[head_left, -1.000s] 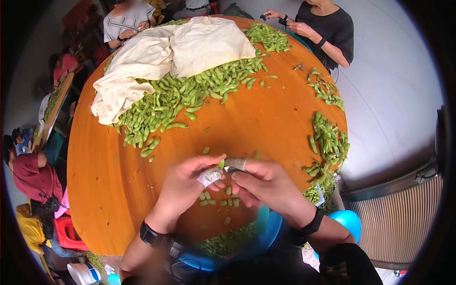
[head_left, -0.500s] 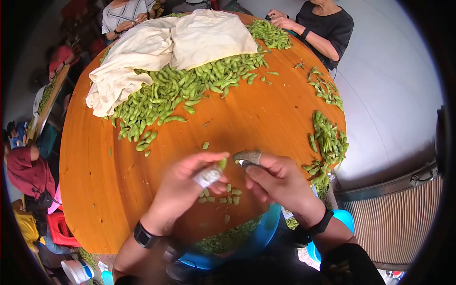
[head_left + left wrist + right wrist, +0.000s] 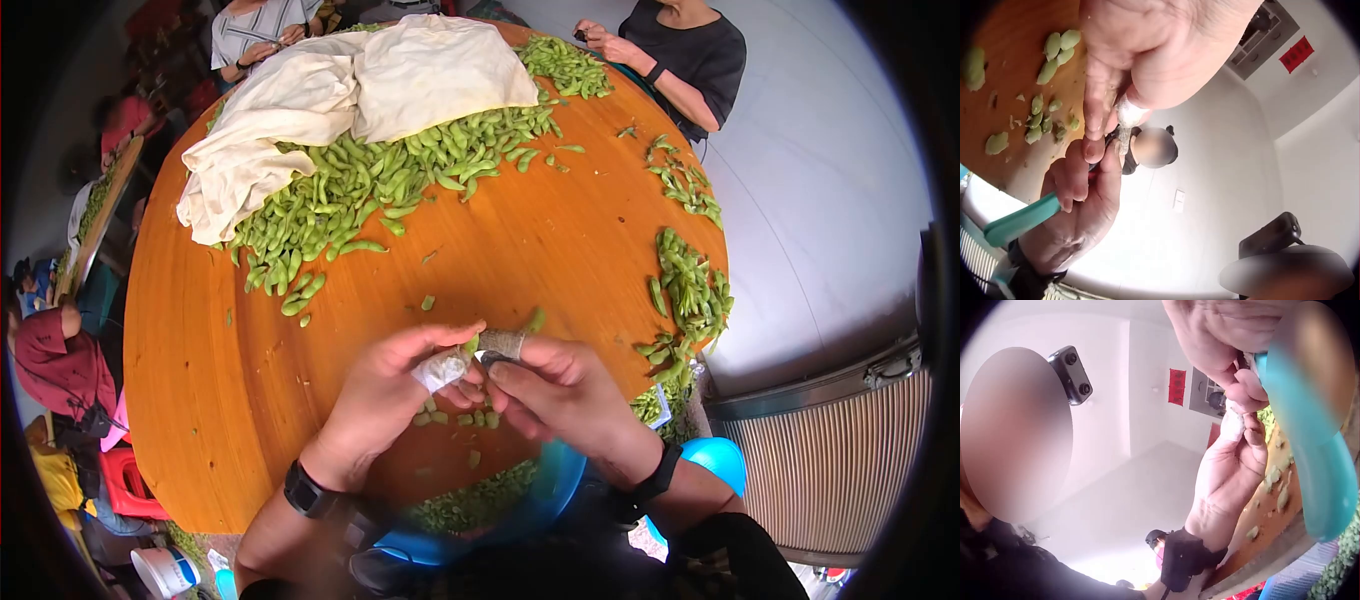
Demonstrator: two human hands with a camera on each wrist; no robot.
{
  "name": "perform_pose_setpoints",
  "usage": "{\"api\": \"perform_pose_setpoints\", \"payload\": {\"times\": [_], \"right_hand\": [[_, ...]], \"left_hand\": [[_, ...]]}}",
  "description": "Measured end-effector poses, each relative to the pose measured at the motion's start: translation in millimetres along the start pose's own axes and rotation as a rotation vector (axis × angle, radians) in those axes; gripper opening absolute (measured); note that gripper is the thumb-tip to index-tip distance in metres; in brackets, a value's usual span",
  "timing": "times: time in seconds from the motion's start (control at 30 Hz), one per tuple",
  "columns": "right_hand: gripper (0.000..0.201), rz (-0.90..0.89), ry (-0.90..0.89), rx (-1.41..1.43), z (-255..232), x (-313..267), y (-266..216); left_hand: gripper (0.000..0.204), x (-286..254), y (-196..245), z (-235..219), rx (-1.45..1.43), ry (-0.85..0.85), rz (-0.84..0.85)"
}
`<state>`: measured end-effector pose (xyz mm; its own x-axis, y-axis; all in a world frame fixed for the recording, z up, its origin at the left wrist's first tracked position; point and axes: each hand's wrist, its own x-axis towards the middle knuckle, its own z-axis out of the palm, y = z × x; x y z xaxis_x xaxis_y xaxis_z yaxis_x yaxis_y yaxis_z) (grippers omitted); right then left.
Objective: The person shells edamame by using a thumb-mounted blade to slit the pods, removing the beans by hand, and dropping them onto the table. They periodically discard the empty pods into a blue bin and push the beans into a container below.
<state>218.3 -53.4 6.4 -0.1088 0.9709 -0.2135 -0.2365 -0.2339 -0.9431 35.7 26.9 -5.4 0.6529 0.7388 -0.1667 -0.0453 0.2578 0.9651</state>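
Over the table's near side, my left hand [image 3: 390,390], its thumb wrapped in white, pinches a small green pod [image 3: 472,345]. My right hand [image 3: 575,400], with a grey-brown wrap on a finger [image 3: 503,343], grips a tool whose teal handle [image 3: 1025,220] sticks out below the palm in the left wrist view. Both hands' fingertips meet at the pod, and the tool's working end is mostly hidden between them. Shelled beans [image 3: 478,419] lie on the wood just below the hands.
A large pile of green pods [image 3: 370,185] lies partly under cream cloths [image 3: 440,75]. More pods [image 3: 690,295] line the table's right edge. A blue basin [image 3: 565,480] holding beans sits at the near edge. Two people sit across the table [image 3: 600,230].
Half a second ago my right hand had drawn away from the left; now it is back against the pod. The view has shifted slightly.
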Motion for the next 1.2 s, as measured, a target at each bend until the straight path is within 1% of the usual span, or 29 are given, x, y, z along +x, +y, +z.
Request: {"api": "perform_pose_setpoints", "payload": {"times": [0.07,0.13,0.17,0.23,0.3,0.33,0.37,0.4,0.43,0.47,0.5,0.57,0.6,0.67,0.73,0.8,0.83,0.9,0.93,1.0,1.03,1.07,1.1,1.13,1.17,1.2], "right_hand": [[0.014,-0.023,0.011,0.004,2.1,1.3,5.3],[0.014,-0.043,0.025,0.007,4.5,2.2,7.5],[0.015,-0.036,0.045,0.005,5.7,2.7,7.7],[0.015,-0.026,0.068,0.003,5.3,2.4,5.8],[0.016,0.101,0.006,0.181,1.1,3.1,0.0],[0.017,0.105,-0.028,0.215,-3.2,5.7,2.3],[0.017,0.109,-0.023,0.214,-6.0,7.6,2.2],[0.017,0.118,-0.019,0.215,-8.2,8.8,2.1],[0.017,0.124,-0.017,0.217,-9.2,8.7,1.9],[0.017,0.085,0.012,0.185,-6.0,6.8,-1.5],[0.017,0.083,0.013,0.187,-4.7,5.8,-3.8],[0.014,0.014,0.068,-0.023,-4.3,3.3,-7.1],[0.014,0.016,0.069,-0.023,-3.5,2.1,-8.2],[0.012,-0.066,0.092,-0.112,-2.0,0.4,-9.6],[0.012,-0.073,0.093,-0.102,-2.3,0.5,-11.0],[0.012,-0.082,0.095,-0.092,-2.5,0.2,-11.5],[0.011,-0.084,0.089,-0.071,-1.8,0.6,-11.0],[0.011,-0.085,0.081,-0.045,0.0,1.6,-9.4],[0.011,-0.073,0.073,-0.039,0.7,2.4,-8.5],[0.011,-0.063,0.064,-0.031,1.5,3.5,-6.3],[0.011,-0.142,0.089,-0.153,1.8,4.0,-4.7],[0.011,-0.221,0.114,-0.276,2.4,4.8,-2.5],[0.011,-0.222,0.112,-0.276,4.6,6.8,2.5],[0.01,-0.356,0.103,-0.272,8.3,9.0,9.2],[0.01,-0.491,0.093,-0.267,11.1,9.5,13.8],[0.007,-0.514,0.122,-0.345,12.6,8.2,15.2]], "left_hand": [[0.031,0.4,-0.7,-1.9,-0.015,-0.003,-0.005],[0.031,0.0,-2.3,-6.9,-0.136,-0.085,-0.036],[0.031,-0.2,-2.1,-8.1,-0.139,-0.086,-0.038],[0.031,-0.6,-0.6,-10.5,-0.263,-0.144,-0.079],[0.031,-1.0,-1.1,-14.6,-0.324,-0.163,-0.112],[0.03,-1.2,-1.9,-14.6,-0.383,-0.183,-0.144],[0.03,-0.6,-1.5,-12.1,-0.387,-0.185,-0.147],[0.03,-0.6,-0.2,-8.0,-0.248,-0.133,-0.1],[0.03,-0.9,1.5,-3.4,-0.107,-0.079,-0.051],[0.036,-2.1,2.5,1.7,0.16,-0.018,0.048],[0.036,-1.6,1.8,1.7,0.162,-0.02,0.048],[0.048,0.7,-2.5,1.3,1.176,0.182,0.745],[0.054,2.5,-2.5,2.4,1.218,0.225,0.855],[0.052,-1.9,4.0,12.3,1.254,0.24,0.82],[0.05,-2.5,7.2,16.2,1.293,0.253,0.783],[0.041,2.1,7.9,16.4,1.073,0.201,0.789],[0.041,1.8,6.0,17.3,1.075,0.199,0.788],[0.031,-0.9,2.1,20.2,0.826,0.23,0.575],[0.031,-2.3,2.2,22.4,0.829,0.231,0.574],[0.026,-4.8,4.1,26.6,0.615,0.266,0.33],[0.026,-5.0,6.2,26.8,0.618,0.266,0.33],[0.025,-4.6,8.7,26.6,0.472,0.244,0.201],[0.025,-4.2,10.5,26.2,0.325,0.222,0.074],[0.025,-4.0,11.8,25.1,0.325,0.225,0.075],[0.023,-3.8,13.1,23.2,0.115,0.191,0.013],[0.022,-4.0,14.1,21.9,-0.092,0.154,-0.047]]}}
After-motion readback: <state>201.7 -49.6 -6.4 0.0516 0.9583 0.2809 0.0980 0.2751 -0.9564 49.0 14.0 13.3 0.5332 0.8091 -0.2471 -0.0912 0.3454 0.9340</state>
